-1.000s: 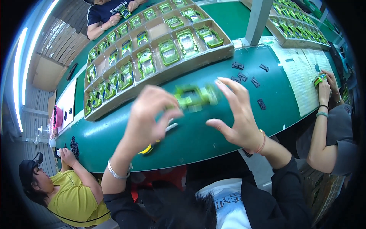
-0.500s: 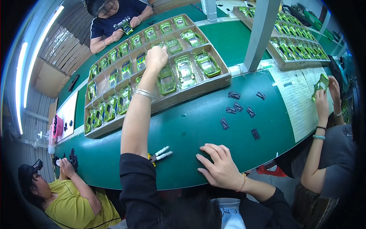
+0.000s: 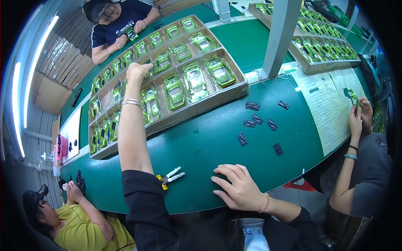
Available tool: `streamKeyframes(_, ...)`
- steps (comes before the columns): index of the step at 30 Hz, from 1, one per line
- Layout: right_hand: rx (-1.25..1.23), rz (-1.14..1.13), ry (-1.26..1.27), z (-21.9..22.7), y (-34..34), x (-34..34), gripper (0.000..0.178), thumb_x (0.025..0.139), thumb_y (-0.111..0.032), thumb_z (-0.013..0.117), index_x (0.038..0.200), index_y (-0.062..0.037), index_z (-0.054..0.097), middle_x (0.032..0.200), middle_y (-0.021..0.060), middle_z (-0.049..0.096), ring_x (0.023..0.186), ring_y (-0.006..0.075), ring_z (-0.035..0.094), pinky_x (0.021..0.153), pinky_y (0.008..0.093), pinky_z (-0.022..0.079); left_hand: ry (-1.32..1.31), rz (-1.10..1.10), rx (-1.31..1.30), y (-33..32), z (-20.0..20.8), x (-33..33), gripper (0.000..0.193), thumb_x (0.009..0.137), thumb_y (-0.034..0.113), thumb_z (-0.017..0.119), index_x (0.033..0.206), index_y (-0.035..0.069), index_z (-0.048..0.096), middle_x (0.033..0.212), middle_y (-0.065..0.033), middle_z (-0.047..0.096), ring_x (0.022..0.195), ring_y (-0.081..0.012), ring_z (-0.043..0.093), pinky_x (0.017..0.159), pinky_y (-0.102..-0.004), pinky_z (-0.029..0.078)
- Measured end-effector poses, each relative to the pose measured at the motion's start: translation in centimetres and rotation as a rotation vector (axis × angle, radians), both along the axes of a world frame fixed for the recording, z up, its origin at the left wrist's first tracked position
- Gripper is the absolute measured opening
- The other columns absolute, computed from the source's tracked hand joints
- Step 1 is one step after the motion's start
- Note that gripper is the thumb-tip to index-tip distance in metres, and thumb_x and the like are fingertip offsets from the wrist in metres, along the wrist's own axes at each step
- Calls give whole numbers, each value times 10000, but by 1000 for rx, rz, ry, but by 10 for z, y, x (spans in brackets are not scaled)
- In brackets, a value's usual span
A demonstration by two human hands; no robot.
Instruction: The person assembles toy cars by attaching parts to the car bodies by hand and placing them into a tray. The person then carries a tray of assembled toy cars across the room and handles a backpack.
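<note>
My left hand [image 3: 139, 72] reaches far over a divided cardboard tray [image 3: 201, 101] of shiny green toy car bodies [image 3: 195, 82]. Its fingers are closed around the edge of one green car body [image 3: 148, 72] in the middle row, partly hidden by the hand. My right hand [image 3: 237, 187] lies on the green table near its front edge, fingers spread and holding nothing. Pliers [image 3: 165, 180] with yellow grips and white-wrapped jaws lie beside my left sleeve. Several small black plastic parts [image 3: 257, 119] are scattered to the right of the tray.
A grey post [image 3: 282, 39] rises behind the tray's right corner. Another tray [image 3: 326, 65] of green bodies stands at far right. Co-workers sit across the table, at left and at right. A pink basket [image 3: 61, 146] stands at far left.
My left hand has moved left along the tray's middle row, and a green car body now shows where it was. My right hand stays on the table. The view has shifted slightly.
</note>
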State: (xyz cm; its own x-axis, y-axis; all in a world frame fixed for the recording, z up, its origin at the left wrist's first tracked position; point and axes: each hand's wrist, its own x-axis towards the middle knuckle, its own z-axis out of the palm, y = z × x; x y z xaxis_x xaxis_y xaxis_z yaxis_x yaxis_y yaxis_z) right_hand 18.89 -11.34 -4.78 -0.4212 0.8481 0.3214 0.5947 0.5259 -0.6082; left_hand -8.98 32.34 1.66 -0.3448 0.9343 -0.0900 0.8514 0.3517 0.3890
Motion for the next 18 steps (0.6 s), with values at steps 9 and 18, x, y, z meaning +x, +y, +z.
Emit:
streamKeyframes(9, 23, 29, 58, 0, -1, -9, 372, 866, -193, 775, 1188, -36, 676, 1290, 108, 614, 1239, 297, 573, 1035, 451, 423, -284, -148, 575, -19, -12, -65, 467, 740, 325, 836, 956, -81, 758, 811, -123, 716, 737, -227, 674, 711, -406, 530)
streamKeyframes(18, 196, -358, 296, -8, 5, 11, 865, 917, -309, 778, 1568, 22, 315, 1562, 284, 347, 1422, 436, 425, 1178, 514, 360, 329, -1010, 929, -329, -10, 78, 570, 769, 35, 772, 1327, -26, 676, 970, -108, 639, 953, -300, 610, 875, -487, 526)
